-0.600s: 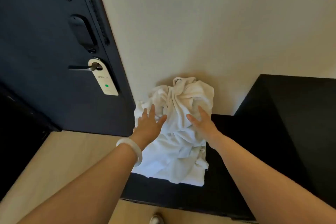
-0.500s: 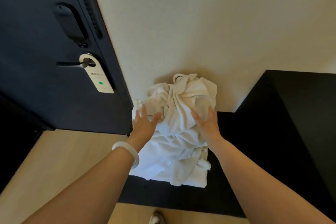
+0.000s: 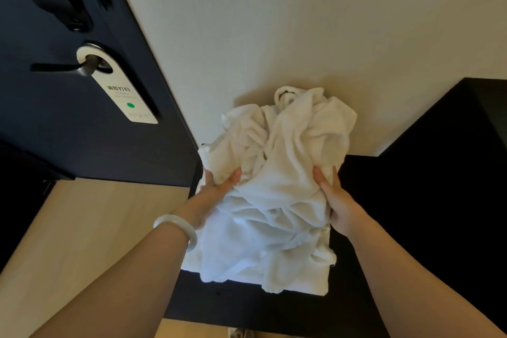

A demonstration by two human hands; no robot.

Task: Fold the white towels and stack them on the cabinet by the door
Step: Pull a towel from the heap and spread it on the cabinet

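On my feed the white towels (image 3: 274, 200) sit as one rumpled, unfolded heap on the low black cabinet (image 3: 247, 307), pushed back until the top of the heap touches the cream wall (image 3: 274, 22). Everything else I place from that heap.

The left hand (image 3: 216, 192) is on the heap's left flank. Its thumb lies over a bulge of cloth and its fingers go behind it, so it grips a fold. A white bangle (image 3: 178, 228) rings that wrist, just beside the heap's lower left edge. The right hand (image 3: 337, 200) is on the heap's right flank, fingers straight and pressed flat against the cloth. I cannot see its thumb.

Left of the heap stands the dark door (image 3: 68, 145), and its frame nearly touches the cloth. Farther left and higher, a white door hanger (image 3: 120, 90) with a green dot hangs from the door handle (image 3: 55, 67). Right of the heap rises a taller black unit (image 3: 439, 173). Pale wooden floor (image 3: 82, 228) lies below and to the left.
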